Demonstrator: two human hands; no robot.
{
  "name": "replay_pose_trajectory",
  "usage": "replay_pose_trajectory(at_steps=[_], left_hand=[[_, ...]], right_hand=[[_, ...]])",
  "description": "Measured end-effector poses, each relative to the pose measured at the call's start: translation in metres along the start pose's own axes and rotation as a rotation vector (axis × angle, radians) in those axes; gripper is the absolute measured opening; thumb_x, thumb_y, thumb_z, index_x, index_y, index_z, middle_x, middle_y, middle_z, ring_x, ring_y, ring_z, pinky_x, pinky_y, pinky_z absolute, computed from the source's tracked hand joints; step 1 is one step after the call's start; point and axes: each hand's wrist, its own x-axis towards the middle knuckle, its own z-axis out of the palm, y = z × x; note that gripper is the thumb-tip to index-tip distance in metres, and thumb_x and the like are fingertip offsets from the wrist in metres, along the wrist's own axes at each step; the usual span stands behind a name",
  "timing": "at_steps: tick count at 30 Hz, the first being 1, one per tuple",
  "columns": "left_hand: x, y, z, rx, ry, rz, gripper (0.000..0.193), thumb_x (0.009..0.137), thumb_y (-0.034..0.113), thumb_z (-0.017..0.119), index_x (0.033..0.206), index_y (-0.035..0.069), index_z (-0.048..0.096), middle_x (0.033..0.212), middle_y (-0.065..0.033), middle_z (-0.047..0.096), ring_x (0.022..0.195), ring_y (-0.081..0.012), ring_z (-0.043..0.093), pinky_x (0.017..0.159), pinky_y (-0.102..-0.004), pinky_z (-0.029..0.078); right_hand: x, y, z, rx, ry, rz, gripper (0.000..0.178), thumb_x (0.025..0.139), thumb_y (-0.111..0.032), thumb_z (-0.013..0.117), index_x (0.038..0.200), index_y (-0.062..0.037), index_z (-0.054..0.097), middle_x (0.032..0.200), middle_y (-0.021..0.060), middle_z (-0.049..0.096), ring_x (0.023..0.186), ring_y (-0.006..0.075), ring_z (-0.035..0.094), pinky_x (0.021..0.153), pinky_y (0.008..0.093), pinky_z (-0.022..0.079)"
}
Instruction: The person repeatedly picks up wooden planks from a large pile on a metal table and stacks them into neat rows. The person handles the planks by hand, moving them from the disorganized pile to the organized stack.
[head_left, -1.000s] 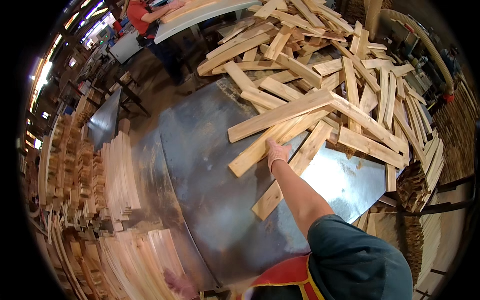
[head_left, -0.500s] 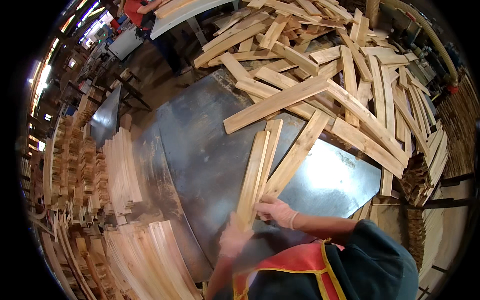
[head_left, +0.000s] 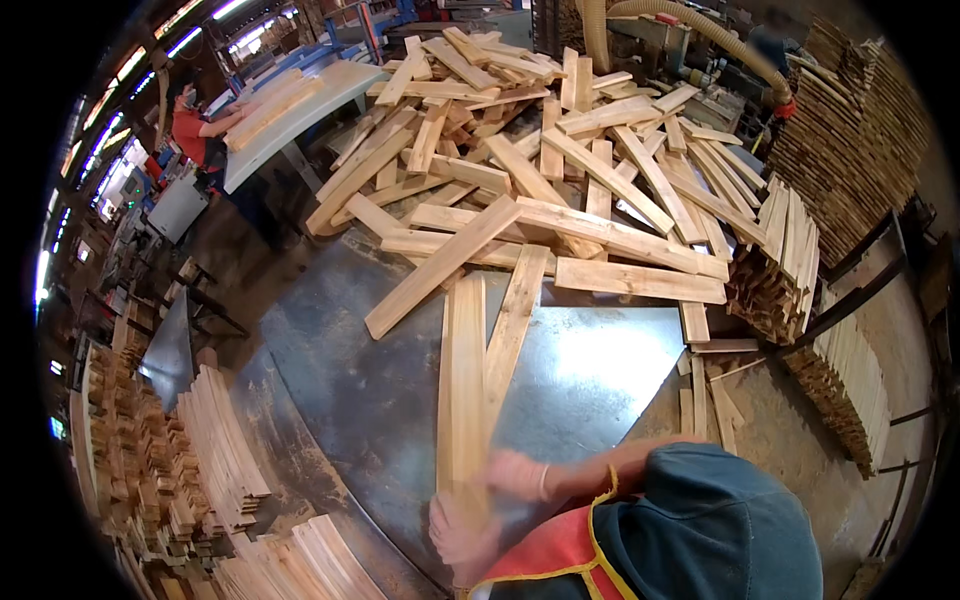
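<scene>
Workshop: timber everywhere, lit by strip lights, with a grey metal table (head_left: 590, 390) filling the middle of the view.
Loose pile: a big heap of pale wooden boards (head_left: 560, 170) sprawls across the table from 11 to 2 o'clock, lying every which way.
Held boards: two long pale planks (head_left: 462, 380) lie side by side on the metal, running from the near edge at 6 o'clock up toward the heap at 12.
Left hand (head_left: 462, 530): at 6 o'clock, on the near end of the planks; motion blur hides the fingers, so whether it grips them I cannot tell.
Right hand (head_left: 518, 475): gloved, just right of the planks' near end, touching them; also blurred, grip unclear.
Third board (head_left: 512, 325): leaning off at a slant just right of the pair, its far end tucked into the heap.
Stacks at 8 o'clock: neat bundles of cut slats (head_left: 215, 450) beside the table.
Stacks at 3 o'clock: more slats (head_left: 785, 260), piled on edge.
Co-worker (head_left: 190, 130): at 10 o'clock, red top, at a pale bench (head_left: 300, 105).
</scene>
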Motion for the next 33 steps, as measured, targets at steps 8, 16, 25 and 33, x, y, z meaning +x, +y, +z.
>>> replay_pose_trajectory(at_steps=[8, 16, 25, 33], left_hand=[[0.050, 0.028, 0.019, -0.003, -0.005, -0.099, 0.112, 0.073, 0.040, 0.090, 0.162, 0.002, 0.034, 0.161, -0.0265, 0.039, 0.147, -0.0444, 0.041, 0.121, -0.0535, 0.036], [0.146, 0.032, 0.099, 0.096, -0.009, -0.352, 0.104, 0.079, 0.048, 0.081, 0.161, 0.002, 0.037, 0.151, -0.0256, 0.050, 0.143, -0.0422, 0.046, 0.118, -0.0529, 0.038], [0.134, 0.089, 0.074, 0.051, -0.127, -0.412, 0.084, 0.082, 0.051, 0.079, 0.145, 0.002, 0.051, 0.125, -0.0237, 0.067, 0.119, -0.0434, 0.061, 0.102, -0.0518, 0.048], [0.106, 0.112, 0.075, -0.008, -0.212, -0.375, 0.066, 0.082, 0.042, 0.081, 0.131, 0.004, 0.058, 0.120, -0.0241, 0.069, 0.112, -0.0459, 0.065, 0.097, -0.0539, 0.051]], right_hand=[[0.043, -0.250, -0.399, -0.136, 0.980, -0.561, 0.070, 0.093, -0.038, 0.078, 0.143, 0.0025, 0.051, 0.118, 0.0137, 0.069, 0.106, 0.0204, 0.065, 0.090, 0.0333, 0.054], [-0.122, 0.002, -0.436, -1.436, 0.537, -0.090, 0.093, 0.075, -0.052, 0.082, 0.152, -0.0107, 0.050, 0.147, 0.0181, 0.059, 0.134, 0.0387, 0.055, 0.117, 0.0503, 0.040], [-0.096, -0.063, -0.431, -1.173, 0.391, -0.079, 0.086, 0.071, -0.030, 0.081, 0.150, -0.0109, 0.051, 0.136, 0.0207, 0.060, 0.126, 0.0412, 0.057, 0.110, 0.0502, 0.043], [0.000, -0.064, -0.454, -1.369, 0.584, -0.025, 0.091, 0.075, -0.028, 0.085, 0.155, -0.0155, 0.042, 0.137, 0.0191, 0.061, 0.128, 0.0415, 0.059, 0.107, 0.0488, 0.049]])
